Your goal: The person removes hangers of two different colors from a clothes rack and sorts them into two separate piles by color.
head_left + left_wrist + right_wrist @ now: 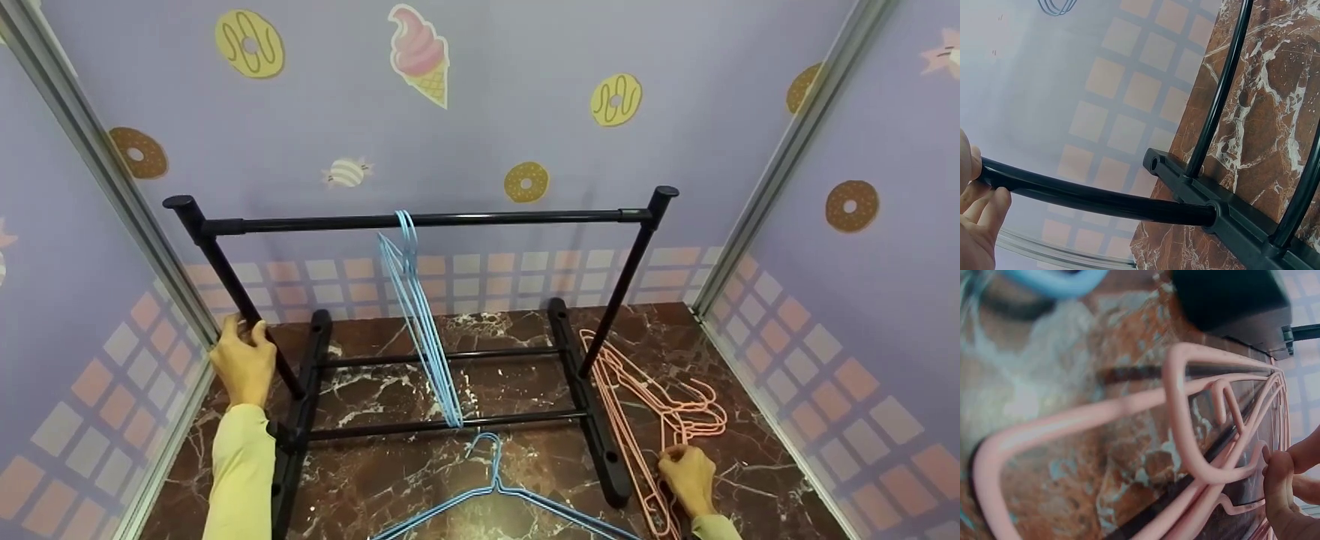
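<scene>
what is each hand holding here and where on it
The left hand grips the black rack's left upright post, low on it. The right hand pinches the pink hangers lying on the floor, on their wire near the hooks.

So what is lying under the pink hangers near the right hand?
Under the pink hangers only the brown marble floor shows, seen through their wire loops. The right hand pinches one of them and covers a small part, so what lies beneath the fingers cannot be seen.

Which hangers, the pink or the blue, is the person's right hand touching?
The pink hangers, piled on the floor right of the rack; the right hand pinches them. The blue ones hang on the rail or lie untouched.
</scene>
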`<state>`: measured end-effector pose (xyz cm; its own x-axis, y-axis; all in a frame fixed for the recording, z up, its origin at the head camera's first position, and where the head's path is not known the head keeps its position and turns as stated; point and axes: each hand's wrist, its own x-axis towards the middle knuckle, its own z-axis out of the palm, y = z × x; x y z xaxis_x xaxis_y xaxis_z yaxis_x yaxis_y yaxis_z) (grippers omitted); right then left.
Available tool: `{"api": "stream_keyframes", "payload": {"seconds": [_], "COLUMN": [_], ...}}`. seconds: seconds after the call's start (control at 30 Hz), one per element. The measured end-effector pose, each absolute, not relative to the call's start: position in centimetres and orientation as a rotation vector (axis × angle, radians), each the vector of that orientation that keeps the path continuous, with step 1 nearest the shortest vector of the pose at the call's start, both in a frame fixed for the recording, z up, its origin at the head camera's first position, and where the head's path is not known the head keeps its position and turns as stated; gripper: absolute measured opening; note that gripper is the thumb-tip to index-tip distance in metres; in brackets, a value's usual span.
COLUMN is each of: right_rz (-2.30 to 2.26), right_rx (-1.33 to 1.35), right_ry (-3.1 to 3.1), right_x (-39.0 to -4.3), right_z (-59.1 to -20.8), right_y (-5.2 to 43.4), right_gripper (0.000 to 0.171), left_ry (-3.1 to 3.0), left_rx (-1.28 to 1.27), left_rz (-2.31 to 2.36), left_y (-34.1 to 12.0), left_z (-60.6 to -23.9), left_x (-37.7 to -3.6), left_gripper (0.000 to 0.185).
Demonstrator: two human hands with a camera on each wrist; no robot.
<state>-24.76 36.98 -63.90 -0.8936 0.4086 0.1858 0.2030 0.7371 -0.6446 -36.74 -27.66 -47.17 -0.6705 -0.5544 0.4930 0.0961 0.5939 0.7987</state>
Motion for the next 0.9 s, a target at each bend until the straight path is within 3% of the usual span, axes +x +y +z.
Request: {"api": "stream_keyframes", "payload": {"seconds": [0.2,0.43,0.9], "right_rz": [0.900,0.890,0.829], "right_rx": [-0.481,-0.493,0.048], "right_ry": [-2.608,-2.576,-2.334], "right_x": [-24.7,-24.8,-26.4], "right_z": [-63.8,-62.9,-57.1], "right_y": [37.0,36.2,30.0], "right_gripper": [0.008,0.018,0.016], "left_ry": [-2.058,-2.065,-2.061], "left_rx": [0.371,0.375,0.366], "left_rz": [-1.092,-1.101,-1.106], "left_y": [-27.7,-27.8,-27.6], "left_z": [-47.2,-47.2,-47.1], "left_x": [-36.7,-36.7,-36.8], "left_gripper": [0.024,0.025,0.024]}}
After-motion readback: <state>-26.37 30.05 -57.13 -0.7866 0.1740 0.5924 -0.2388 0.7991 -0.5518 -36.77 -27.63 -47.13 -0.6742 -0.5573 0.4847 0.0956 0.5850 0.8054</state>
